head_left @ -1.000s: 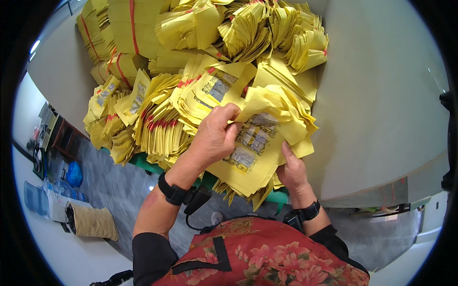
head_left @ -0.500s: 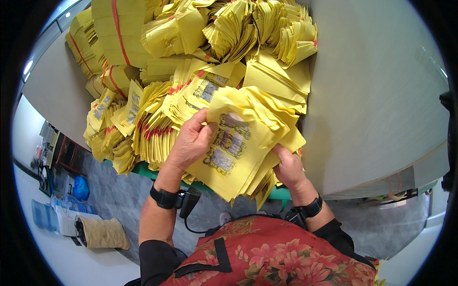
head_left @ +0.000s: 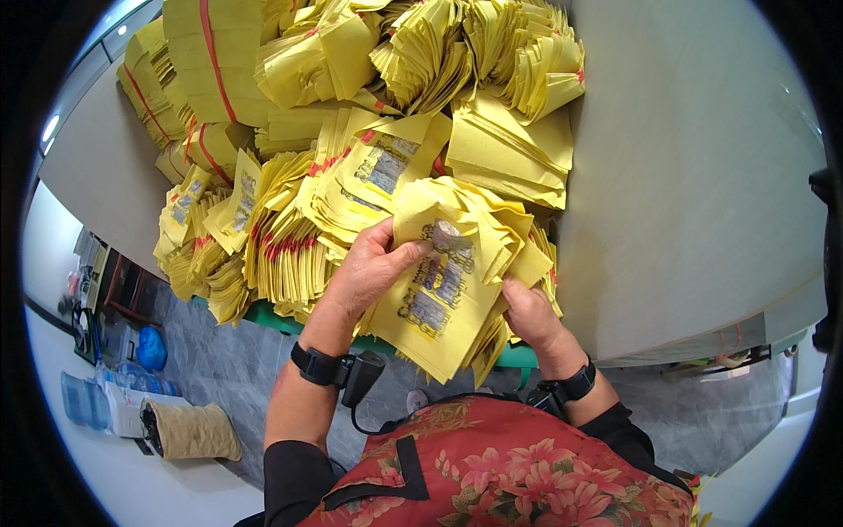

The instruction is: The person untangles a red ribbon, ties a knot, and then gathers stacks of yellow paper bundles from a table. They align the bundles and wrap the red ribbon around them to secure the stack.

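Observation:
Above the near edge of the pile I hold a thick, fanned sheaf of yellow paper sheets (head_left: pixel 457 285), its front sheet printed with dark and bluish-purple figures. My left hand (head_left: pixel 373 268) grips the sheaf's left edge, thumb on the printed front and fingers mostly behind it. At the lower right edge, my right hand (head_left: pixel 531 314) pinches the sheets, its fingertips partly hidden by paper. Just behind lies another printed yellow stack (head_left: pixel 386 162). Rows of folded sheets with red marks (head_left: pixel 285 237) stand to the left of my left hand.
Large yellow bundles tied with red bands (head_left: pixel 215 66) are heaped at the back left. A pale panel (head_left: pixel 685 176) rises along the right. Beneath the pile shows a green edge (head_left: pixel 272 316). A beige sack (head_left: pixel 198 430) and blue water bottle (head_left: pixel 85 400) stand at lower left.
My left hand has shifted right and slightly down, its thumb now further over the printed front. The sheaf's top has lowered and its sheets lie differently. My right hand stays nearly in place.

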`<control>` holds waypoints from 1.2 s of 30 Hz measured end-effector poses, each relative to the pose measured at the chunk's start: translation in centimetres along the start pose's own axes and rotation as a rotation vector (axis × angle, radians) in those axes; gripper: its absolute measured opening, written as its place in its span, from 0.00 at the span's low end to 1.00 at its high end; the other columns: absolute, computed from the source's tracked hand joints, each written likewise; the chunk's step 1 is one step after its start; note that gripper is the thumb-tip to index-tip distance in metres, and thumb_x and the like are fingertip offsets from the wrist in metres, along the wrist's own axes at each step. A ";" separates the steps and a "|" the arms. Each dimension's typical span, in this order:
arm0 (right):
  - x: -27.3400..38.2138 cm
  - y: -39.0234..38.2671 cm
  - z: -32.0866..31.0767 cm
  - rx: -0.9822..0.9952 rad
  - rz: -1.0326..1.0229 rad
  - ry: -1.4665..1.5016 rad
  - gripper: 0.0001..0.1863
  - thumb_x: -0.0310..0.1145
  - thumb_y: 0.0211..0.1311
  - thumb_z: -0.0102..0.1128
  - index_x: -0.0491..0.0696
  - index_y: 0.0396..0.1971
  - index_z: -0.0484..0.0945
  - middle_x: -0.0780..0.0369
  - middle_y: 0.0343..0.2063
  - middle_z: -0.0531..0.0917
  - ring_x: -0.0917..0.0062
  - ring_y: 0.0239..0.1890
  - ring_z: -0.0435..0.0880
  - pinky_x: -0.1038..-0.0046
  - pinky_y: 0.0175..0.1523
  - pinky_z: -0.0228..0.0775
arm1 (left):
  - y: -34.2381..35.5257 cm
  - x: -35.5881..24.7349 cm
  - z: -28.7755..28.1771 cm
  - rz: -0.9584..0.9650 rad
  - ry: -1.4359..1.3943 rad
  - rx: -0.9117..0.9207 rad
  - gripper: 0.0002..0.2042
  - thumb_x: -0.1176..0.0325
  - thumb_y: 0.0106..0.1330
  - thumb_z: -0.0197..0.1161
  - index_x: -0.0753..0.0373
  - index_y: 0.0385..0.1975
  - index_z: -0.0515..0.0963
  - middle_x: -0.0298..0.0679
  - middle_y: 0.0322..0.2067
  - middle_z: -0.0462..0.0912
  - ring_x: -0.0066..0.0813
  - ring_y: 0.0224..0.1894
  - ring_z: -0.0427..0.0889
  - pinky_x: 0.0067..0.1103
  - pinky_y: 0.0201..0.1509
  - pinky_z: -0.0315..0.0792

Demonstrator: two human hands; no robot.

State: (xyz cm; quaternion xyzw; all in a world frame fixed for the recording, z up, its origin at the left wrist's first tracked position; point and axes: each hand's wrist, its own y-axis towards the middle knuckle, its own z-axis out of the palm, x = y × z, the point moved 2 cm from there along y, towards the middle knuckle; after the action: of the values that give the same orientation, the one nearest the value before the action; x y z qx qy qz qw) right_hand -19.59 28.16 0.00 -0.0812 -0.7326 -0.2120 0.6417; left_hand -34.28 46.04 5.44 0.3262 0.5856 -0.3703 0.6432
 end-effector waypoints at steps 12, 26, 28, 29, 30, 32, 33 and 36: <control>-0.1 1.1 -0.2 -0.059 -0.144 0.020 0.23 0.40 0.79 0.38 0.40 0.60 0.70 0.57 0.51 0.81 0.73 0.51 0.81 0.74 0.57 0.73 | -1.0 0.4 0.1 0.089 0.138 -0.123 0.16 0.78 0.66 0.60 0.63 0.54 0.75 0.31 0.48 0.81 0.19 0.50 0.78 0.20 0.55 0.73; -0.8 1.3 -1.4 -0.207 -0.611 -0.596 0.23 0.18 0.63 0.57 0.38 0.59 0.69 0.49 0.46 0.83 0.58 0.44 0.85 0.67 0.51 0.76 | -1.7 0.7 -0.8 0.235 0.025 -0.225 0.15 0.76 0.67 0.61 0.60 0.54 0.76 0.28 0.43 0.82 0.12 0.38 0.76 0.14 0.39 0.71; -1.1 1.3 -1.5 -0.210 -0.614 -0.636 0.24 0.18 0.63 0.57 0.38 0.60 0.69 0.49 0.46 0.83 0.57 0.44 0.85 0.67 0.51 0.76 | -1.7 0.8 -0.8 0.247 0.006 -0.212 0.16 0.75 0.68 0.60 0.59 0.54 0.76 0.28 0.43 0.82 0.13 0.39 0.77 0.13 0.39 0.72; -1.2 1.4 -1.5 -0.188 -0.568 -0.618 0.24 0.18 0.63 0.58 0.38 0.60 0.69 0.49 0.46 0.83 0.57 0.44 0.85 0.66 0.51 0.76 | -1.8 0.9 -0.9 0.234 -0.007 -0.225 0.16 0.75 0.68 0.60 0.59 0.55 0.76 0.28 0.43 0.82 0.13 0.40 0.77 0.13 0.39 0.72; -1.2 1.4 -1.5 -0.174 -0.553 -0.592 0.25 0.19 0.62 0.59 0.38 0.60 0.69 0.48 0.46 0.83 0.56 0.44 0.85 0.66 0.51 0.76 | -1.8 0.9 -0.9 0.252 -0.008 -0.223 0.16 0.75 0.68 0.60 0.59 0.55 0.76 0.28 0.43 0.82 0.13 0.39 0.77 0.13 0.38 0.73; -0.7 1.4 -1.5 -0.197 -0.537 -0.607 0.26 0.19 0.60 0.61 0.38 0.59 0.70 0.48 0.46 0.83 0.56 0.45 0.84 0.65 0.51 0.76 | -2.0 1.0 -1.0 0.265 -0.014 -0.243 0.15 0.75 0.68 0.61 0.59 0.54 0.76 0.28 0.43 0.82 0.13 0.39 0.78 0.13 0.38 0.73; -0.4 1.2 -1.4 -0.234 -0.535 -0.648 0.26 0.20 0.59 0.62 0.38 0.59 0.70 0.48 0.47 0.83 0.56 0.46 0.84 0.65 0.51 0.76 | -2.1 1.1 -1.0 0.292 -0.018 -0.227 0.15 0.76 0.68 0.61 0.60 0.54 0.76 0.29 0.43 0.82 0.13 0.39 0.78 0.13 0.38 0.74; 0.3 1.1 -1.0 -0.296 -0.495 -0.744 0.22 0.21 0.65 0.52 0.37 0.59 0.70 0.48 0.49 0.82 0.57 0.48 0.82 0.66 0.53 0.73 | -2.4 1.1 -0.9 0.357 -0.024 -0.197 0.15 0.77 0.67 0.61 0.61 0.53 0.76 0.29 0.44 0.82 0.14 0.39 0.78 0.14 0.37 0.74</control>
State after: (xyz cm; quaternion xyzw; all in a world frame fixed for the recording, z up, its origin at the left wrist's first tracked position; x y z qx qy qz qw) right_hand -18.25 28.70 0.58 -0.0650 -0.8721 -0.4173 0.2472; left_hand -36.82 45.49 4.28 0.3561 0.5441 -0.1951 0.7343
